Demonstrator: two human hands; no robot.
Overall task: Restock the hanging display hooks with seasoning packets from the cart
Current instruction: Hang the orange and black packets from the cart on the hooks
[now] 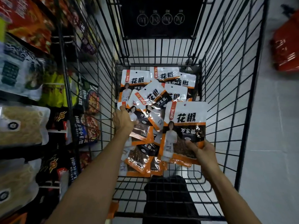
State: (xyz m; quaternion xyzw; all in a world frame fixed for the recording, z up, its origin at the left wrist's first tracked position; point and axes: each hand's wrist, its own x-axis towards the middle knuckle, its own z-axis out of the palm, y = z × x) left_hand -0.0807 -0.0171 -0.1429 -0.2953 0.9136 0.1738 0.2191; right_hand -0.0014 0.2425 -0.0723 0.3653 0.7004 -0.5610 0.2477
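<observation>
Several white-and-orange seasoning packets [146,101] lie in a loose pile on the floor of a black wire cart [226,97]. My right hand [201,152] grips the lower right corner of one packet [184,126], held upright above the pile with its hang hole at the top. My left hand [123,118] reaches down into the pile at its left edge, fingers on a packet there; whether it grips that packet I cannot tell.
Shelves and hooks of hanging food packets [24,123] fill the left side, close against the cart wall. A red package [286,50] lies on the pale floor at the right. A black plate [160,16] covers the cart's far end.
</observation>
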